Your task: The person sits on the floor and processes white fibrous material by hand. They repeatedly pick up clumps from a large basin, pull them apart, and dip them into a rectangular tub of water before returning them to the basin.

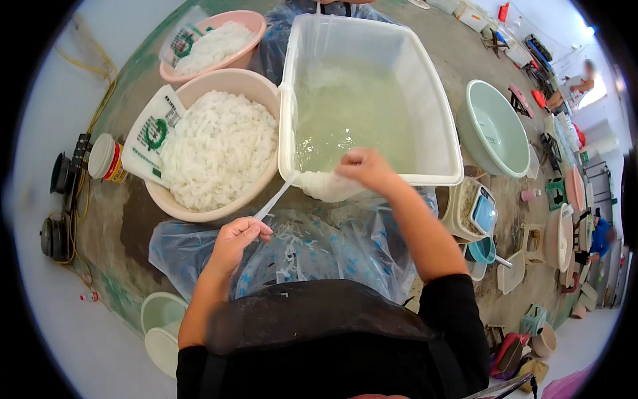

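Note:
My left hand [241, 237] pinches the end of a wet white strip [276, 199]. Stretched taut, the strip runs up to the near left corner of a large white plastic tub [371, 179]. Cloudy greenish water fills much of the tub. A pale, soft wet mass [326, 186] hangs over its near rim. My right hand [366, 169] is at the right end of this mass with fingers curled; blur hides whether it grips anything. To the left, a beige basin [212, 212] holds a heap of similar white strips [219, 149].
A pink basin [254, 30] with more white strips stands at the far left. Across the tub, a person's hand [349, 1] shows at the top edge. A green basin [498, 134] and a bucket bearing a blue-screened device [483, 213] stand right. Clear plastic sheeting [324, 239] covers my lap.

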`<state>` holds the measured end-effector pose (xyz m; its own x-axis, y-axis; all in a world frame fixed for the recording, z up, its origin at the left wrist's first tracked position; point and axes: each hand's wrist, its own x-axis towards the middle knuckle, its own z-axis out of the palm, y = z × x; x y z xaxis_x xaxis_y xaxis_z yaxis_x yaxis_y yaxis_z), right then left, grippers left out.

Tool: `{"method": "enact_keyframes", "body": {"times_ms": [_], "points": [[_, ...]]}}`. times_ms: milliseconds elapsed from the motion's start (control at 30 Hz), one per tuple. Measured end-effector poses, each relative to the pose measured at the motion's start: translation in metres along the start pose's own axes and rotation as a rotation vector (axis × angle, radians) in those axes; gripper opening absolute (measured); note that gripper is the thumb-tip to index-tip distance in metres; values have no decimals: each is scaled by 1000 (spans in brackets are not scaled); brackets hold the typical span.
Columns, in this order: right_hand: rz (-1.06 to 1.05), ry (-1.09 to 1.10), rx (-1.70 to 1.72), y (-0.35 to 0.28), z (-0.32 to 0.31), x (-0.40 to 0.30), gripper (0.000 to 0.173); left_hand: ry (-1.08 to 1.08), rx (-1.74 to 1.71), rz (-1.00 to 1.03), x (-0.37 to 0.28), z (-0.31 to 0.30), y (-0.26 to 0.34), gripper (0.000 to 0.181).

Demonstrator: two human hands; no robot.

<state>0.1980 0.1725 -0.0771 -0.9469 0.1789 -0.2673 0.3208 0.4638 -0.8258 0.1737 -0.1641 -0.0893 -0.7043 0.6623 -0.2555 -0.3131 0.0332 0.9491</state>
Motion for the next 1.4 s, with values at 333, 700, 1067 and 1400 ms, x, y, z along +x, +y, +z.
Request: {"method": "enact_keyframes", "body": {"times_ms": [333,700,1067,1400], "points": [[-418,434,516,-165,-124,25,18,-309,-329,-6,64,16,54,23],[-356,226,-280,-53,42,-51,25,-177,-916,-182,101,53,80,20],[-532,-185,441,-40,3,-7,17,-509,-623,-55,87,39,101,29],[-624,317,-422,-68,25,-23,25,-39,-310,211,103,74,64,40]]}}
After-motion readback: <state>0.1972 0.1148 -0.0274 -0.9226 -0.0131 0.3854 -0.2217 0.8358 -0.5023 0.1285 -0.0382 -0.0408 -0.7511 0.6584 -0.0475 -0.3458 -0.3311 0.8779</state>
